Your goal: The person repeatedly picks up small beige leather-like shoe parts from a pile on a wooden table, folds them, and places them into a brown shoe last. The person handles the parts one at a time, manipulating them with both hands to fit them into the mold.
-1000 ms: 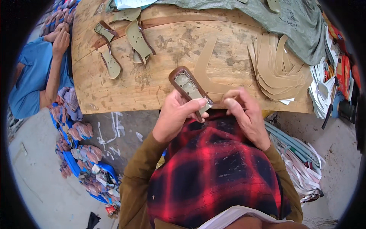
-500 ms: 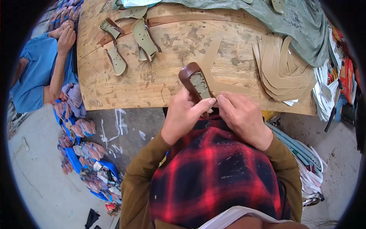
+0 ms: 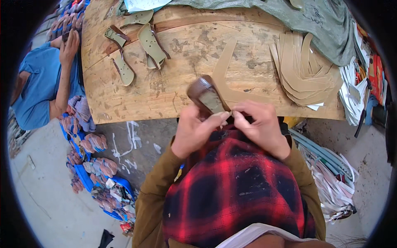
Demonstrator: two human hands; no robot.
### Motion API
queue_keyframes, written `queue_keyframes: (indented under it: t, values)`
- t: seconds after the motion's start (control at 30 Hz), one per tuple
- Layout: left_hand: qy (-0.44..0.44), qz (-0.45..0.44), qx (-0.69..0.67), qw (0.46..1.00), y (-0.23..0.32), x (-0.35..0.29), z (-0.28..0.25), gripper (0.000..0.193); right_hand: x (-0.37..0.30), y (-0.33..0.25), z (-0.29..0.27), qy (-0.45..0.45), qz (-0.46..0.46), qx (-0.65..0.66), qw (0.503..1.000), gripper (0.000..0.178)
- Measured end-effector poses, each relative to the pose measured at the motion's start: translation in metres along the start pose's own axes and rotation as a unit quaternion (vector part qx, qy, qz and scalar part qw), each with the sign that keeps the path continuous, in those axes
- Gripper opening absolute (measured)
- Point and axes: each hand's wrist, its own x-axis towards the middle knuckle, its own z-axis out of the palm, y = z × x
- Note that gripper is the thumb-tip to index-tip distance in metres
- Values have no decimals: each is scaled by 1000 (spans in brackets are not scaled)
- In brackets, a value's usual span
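Note:
My left hand (image 3: 194,130) is wrapped around a shoe sole (image 3: 209,100) with a beige underside and a glossy brown covering around its edge. The sole tilts up over the table's near edge, its broad brown end pointing away from me and slightly blurred. Against its near end, my right hand (image 3: 258,126) has thumb and forefinger pinched together close to my left thumb, at the brown edging. Exactly what lies between those fingertips is too small to see. Just beyond the sole, a curved tan strip (image 3: 225,62) lies flat on the wooden table (image 3: 186,82).
Several beige soles with brown edging (image 3: 151,43) lie at the table's far left. A fanned stack of curved tan strips (image 3: 306,93) sits at the right, below a grey-green sack (image 3: 322,31). A person in blue (image 3: 39,78) is at the left, near bundled pieces (image 3: 99,167).
The sole has tipped and shifted slightly left and nearer me in my left hand. My right fingers stay by its near end. The person at the left has moved their hands.

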Motion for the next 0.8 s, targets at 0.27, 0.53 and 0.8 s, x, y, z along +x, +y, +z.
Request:
queue_keyframes:
  t: [0.27,0.53,0.8]
  values:
    - [-14,-139,-140,980,16,1,-5,36,5,-14,-26,-144,244,242,928,20]
    - [27,-51,-10,998,12,1,8,25,6,-17,-19,-77,-83,-164,980,11]
    - [56,40,73,995,5,1,17,21,5,-12,-5,3,-176,-265,948,9]
